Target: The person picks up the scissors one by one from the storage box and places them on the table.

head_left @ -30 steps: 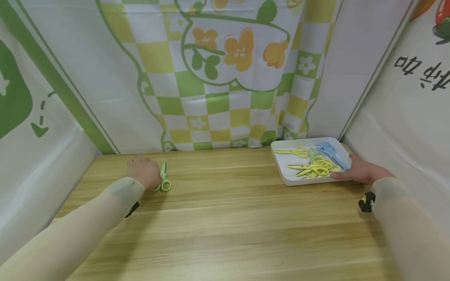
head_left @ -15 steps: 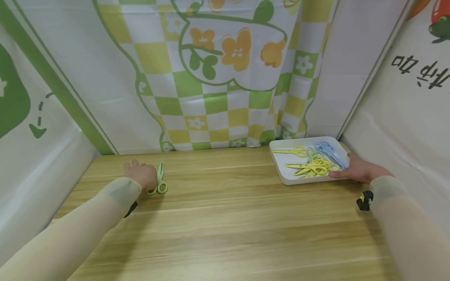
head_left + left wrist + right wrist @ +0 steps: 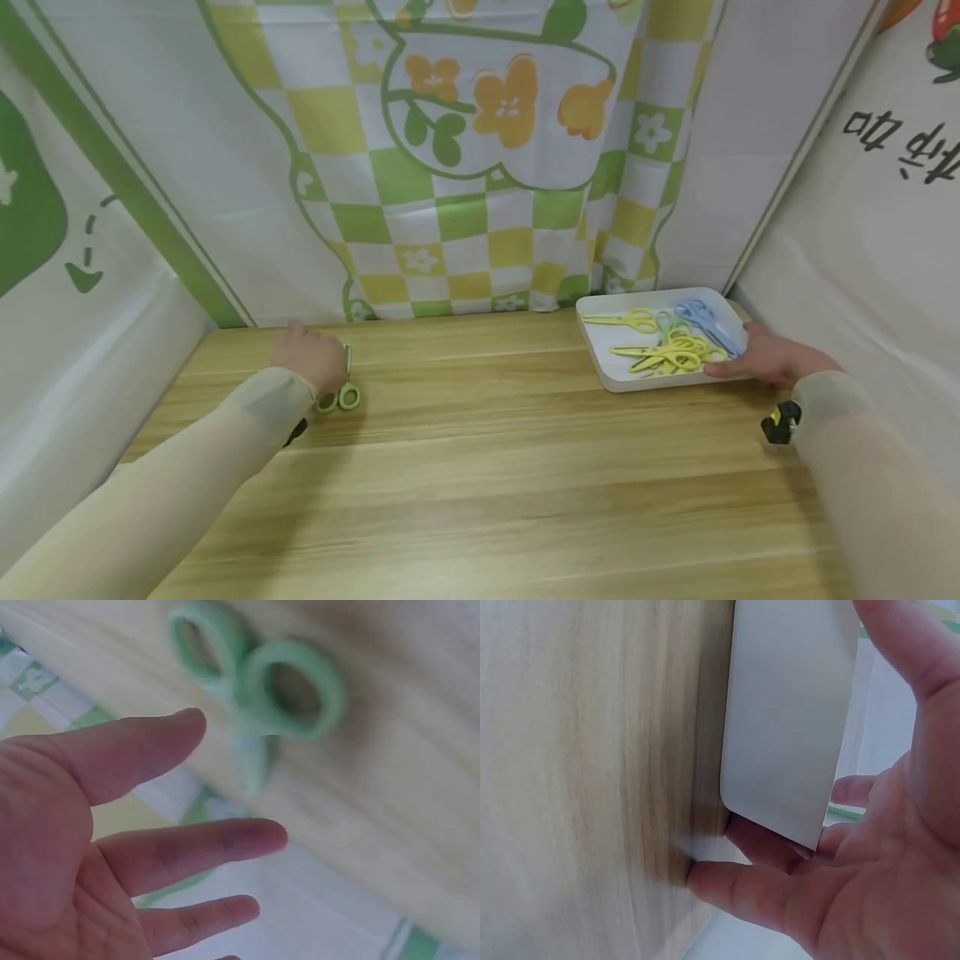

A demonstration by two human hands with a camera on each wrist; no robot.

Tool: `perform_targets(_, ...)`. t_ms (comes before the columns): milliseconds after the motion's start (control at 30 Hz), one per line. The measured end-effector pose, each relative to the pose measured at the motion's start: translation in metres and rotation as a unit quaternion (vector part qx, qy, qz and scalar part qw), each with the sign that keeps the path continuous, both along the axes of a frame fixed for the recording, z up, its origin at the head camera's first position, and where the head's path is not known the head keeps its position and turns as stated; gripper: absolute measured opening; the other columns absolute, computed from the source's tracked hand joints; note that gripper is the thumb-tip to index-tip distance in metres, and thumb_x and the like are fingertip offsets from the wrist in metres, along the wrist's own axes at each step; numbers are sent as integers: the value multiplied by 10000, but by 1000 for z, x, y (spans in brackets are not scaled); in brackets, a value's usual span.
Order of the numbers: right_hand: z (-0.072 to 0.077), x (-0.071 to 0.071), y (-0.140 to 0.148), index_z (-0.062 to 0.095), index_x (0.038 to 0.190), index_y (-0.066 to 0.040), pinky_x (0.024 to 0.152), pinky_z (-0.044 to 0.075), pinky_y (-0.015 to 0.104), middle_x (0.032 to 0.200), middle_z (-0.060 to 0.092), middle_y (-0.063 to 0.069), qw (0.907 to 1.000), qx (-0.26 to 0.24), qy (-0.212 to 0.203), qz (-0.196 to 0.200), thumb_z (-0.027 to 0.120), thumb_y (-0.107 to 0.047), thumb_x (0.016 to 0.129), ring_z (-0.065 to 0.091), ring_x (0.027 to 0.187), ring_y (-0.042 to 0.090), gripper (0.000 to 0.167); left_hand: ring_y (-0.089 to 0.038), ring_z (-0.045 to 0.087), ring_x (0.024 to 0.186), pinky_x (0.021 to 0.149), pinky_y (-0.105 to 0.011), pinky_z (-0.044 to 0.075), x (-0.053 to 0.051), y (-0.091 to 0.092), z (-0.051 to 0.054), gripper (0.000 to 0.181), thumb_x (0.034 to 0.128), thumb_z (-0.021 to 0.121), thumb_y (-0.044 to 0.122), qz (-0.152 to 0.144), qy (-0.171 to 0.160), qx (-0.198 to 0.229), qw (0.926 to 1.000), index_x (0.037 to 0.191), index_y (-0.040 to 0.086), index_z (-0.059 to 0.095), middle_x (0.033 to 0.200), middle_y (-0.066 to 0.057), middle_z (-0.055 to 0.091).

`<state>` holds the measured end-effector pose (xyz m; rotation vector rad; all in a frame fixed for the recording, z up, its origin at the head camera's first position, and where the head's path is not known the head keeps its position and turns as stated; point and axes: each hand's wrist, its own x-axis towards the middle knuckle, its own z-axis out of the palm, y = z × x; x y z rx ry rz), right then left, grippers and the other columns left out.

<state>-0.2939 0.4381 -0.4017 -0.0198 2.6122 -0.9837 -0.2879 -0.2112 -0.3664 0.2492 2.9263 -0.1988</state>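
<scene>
In the head view a pair of green scissors [image 3: 348, 392] lies on the table at the left, handles toward me. My left hand [image 3: 307, 360] is over its left side and hides part of the blades. The left wrist view shows that hand [image 3: 90, 847] with thumb and fingers spread, apart from the scissors [image 3: 251, 697]. At the right, my right hand [image 3: 776, 363] holds the near right corner of a white tray [image 3: 611, 367], thumb at the rim. Its fingers [image 3: 739, 892] wrap the corner in the right wrist view, one fingertip at the tabletop.
Several yellow scissors [image 3: 663, 358], a green pair [image 3: 663, 325] and blue scissors [image 3: 705, 321] lie in the tray. A checked curtain [image 3: 465, 217] hangs behind the wooden table [image 3: 480, 475]. White cloth walls [image 3: 870, 275] stand at both sides.
My left hand has shifted slightly forward and right, covering more of the green scissors' blades. The right hand stays at the tray corner.
</scene>
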Motion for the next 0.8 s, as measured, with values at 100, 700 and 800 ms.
perform_targets(100,0,-2,-3,-39,1416,222,1064,204,646,1358,173,441,10000,-60,43,-12,811,-364,841,273,1208,526,1182,-591,303,1271,1033,-675,196,0,12,8,252,930,558,160,-192,249,-138,9994,701,141,662,1242,-338,567)
perform_targets(700,1,-1,-7,-122,1410,221,1072,186,668,1411,73,490,9995,270,-153,-105,801,-472,819,176,1282,595,1296,-337,-197,1461,1132,-582,-82,-21,209,-10,887,893,259,824,-2666,644,1524,9495,1590,357,-28,1628,16,-186)
perform_targets(800,1,-1,-7,-118,1414,223,1070,183,671,1419,68,490,9992,373,-159,-66,794,-493,820,176,1286,596,1302,-280,-243,1448,1133,-581,-89,-21,245,-7,889,896,255,821,-3023,682,1475,9393,1574,368,-98,1619,40,-214)
